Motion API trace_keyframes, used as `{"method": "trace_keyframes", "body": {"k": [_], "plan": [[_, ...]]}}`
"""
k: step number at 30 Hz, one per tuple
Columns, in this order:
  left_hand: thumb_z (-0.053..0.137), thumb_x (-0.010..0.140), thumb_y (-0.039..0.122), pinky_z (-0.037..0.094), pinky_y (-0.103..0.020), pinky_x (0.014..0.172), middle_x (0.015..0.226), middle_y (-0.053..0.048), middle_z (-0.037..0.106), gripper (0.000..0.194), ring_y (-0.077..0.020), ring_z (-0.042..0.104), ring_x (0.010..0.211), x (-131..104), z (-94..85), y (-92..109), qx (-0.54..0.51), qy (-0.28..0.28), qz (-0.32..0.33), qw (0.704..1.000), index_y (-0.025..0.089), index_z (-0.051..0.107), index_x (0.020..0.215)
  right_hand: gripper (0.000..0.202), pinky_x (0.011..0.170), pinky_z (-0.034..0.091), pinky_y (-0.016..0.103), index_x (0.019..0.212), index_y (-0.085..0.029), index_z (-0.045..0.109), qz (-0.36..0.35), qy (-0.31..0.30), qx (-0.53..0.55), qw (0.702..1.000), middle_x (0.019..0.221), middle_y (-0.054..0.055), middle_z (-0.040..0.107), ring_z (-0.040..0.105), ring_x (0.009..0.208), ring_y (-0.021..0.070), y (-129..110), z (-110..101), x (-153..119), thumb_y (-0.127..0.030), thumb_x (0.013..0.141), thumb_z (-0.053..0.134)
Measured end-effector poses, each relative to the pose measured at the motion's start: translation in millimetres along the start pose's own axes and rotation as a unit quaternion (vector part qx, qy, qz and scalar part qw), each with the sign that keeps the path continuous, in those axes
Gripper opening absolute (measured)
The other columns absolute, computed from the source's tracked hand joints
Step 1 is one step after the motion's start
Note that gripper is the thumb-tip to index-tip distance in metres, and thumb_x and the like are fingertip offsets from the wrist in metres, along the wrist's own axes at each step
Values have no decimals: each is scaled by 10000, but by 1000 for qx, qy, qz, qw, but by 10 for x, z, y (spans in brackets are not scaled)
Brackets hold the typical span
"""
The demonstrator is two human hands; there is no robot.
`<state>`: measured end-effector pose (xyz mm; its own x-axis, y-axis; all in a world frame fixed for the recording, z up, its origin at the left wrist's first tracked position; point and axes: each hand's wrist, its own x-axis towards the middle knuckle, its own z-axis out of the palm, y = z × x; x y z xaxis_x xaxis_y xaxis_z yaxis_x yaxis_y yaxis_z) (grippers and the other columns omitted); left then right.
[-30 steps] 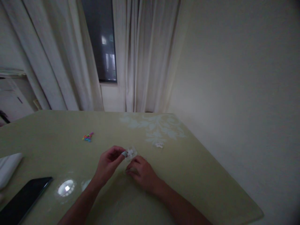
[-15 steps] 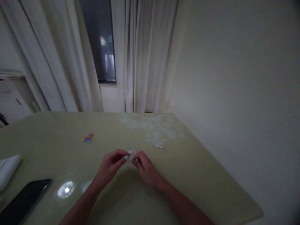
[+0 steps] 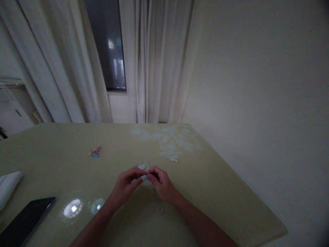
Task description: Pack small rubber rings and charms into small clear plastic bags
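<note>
Pale curtains (image 3: 156, 61) hang beside a dark window (image 3: 106, 51); a flat black device (image 3: 28, 219) lies near a white object (image 3: 9, 187).

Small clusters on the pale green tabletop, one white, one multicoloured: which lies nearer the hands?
The small white cluster, just beyond the right hand; the small multicoloured cluster lies farther away, off to the left.

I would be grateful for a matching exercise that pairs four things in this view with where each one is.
1. Small multicoloured pieces
2. Flat black device
3. Small white pieces
4. Left hand

A. Cut off at the picture's lower left
B. Fingertips meeting those of the right hand
C. Clustered left of both hands, farther from the person
D. Beside the pale floral pattern

Pairs: 1-C, 2-A, 3-D, 4-B.
</note>
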<state>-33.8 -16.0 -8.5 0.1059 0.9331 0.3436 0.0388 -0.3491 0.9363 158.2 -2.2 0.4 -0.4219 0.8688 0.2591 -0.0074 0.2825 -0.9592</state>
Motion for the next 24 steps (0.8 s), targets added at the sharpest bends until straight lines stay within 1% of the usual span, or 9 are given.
{"method": "trace_keyframes", "body": {"k": [3, 5, 7, 9, 15, 18, 20, 22, 24], "plan": [[781, 847, 324, 589, -251, 735, 892, -62, 760, 132, -184, 733, 827, 8, -4, 44, 22, 18, 45, 999, 205, 810, 895, 308, 654, 376, 262, 887, -185, 637, 8, 18, 22, 1000, 753, -20, 526, 471, 696, 141, -3, -52, 40, -488, 942, 656], [765, 860, 331, 593, -263, 780, 945, -77, 771, 137, -195, 738, 885, 15, -7, 77, 34, 28, 55, 997, 210, 813, 903, 308, 650, 381, 262, 884, -184, 637, 10, 56, 32, 998, 751, -19, 531, 478, 689, 142, 17, -124, 84, -488, 927, 663], [756, 870, 340, 596, -256, 773, 923, -72, 789, 145, -187, 744, 858, 21, -13, 98, 42, 37, 37, 998, 214, 812, 918, 303, 646, 387, 263, 874, -186, 629, 7, 99, 19, 995, 748, -17, 533, 489, 689, 145, 57, -228, 135, -484, 921, 655], [757, 870, 351, 597, -240, 736, 881, -58, 802, 154, -175, 747, 803, 25, -20, 106, 41, 48, 11, 998, 218, 807, 930, 281, 649, 396, 266, 860, -185, 633, 3, 117, -27, 993, 747, -13, 547, 503, 690, 148, 112, -348, 180, -460, 922, 639], [751, 864, 371, 617, -262, 770, 947, -70, 826, 180, -196, 774, 863, 29, -29, 131, 21, 59, -17, 998, 215, 799, 940, 108, 646, 412, 265, 854, -176, 701, 26, 76, -167, 983, 759, 8, 639, 544, 679, 146, 270, -594, 228, -280, 868, 678], [749, 860, 366, 615, -274, 804, 947, -68, 829, 175, -198, 776, 878, 24, -26, 134, 27, 56, -18, 998, 217, 800, 935, 120, 646, 418, 263, 847, -169, 729, 31, 67, -179, 981, 775, 21, 668, 560, 688, 146, 260, -594, 218, -286, 864, 707], [746, 860, 362, 612, -276, 795, 929, -67, 825, 175, -197, 772, 860, 20, -20, 112, 38, 49, -16, 998, 216, 804, 937, 185, 638, 423, 259, 860, -168, 741, 33, 52, -140, 988, 762, 19, 671, 563, 677, 142, 205, -541, 195, -352, 877, 722], [751, 851, 356, 606, -268, 754, 902, -65, 813, 173, -194, 762, 824, 13, -7, 73, 47, 47, -2, 998, 213, 807, 930, 264, 611, 417, 250, 924, -172, 762, 23, 34, -93, 995, 764, 12, 673, 544, 646, 129, 125, -446, 155, -430, 866, 754], [760, 838, 340, 598, -256, 725, 888, -60, 799, 155, -188, 752, 801, 3, 18, 30, 46, 49, 21, 998, 212, 807, 914, 366, 592, 411, 243, 1043, -191, 781, -17, 26, -73, 997, 842, 18, 693, 527, 639, 118, 47, -319, 102, -474, 812, 818]]}}
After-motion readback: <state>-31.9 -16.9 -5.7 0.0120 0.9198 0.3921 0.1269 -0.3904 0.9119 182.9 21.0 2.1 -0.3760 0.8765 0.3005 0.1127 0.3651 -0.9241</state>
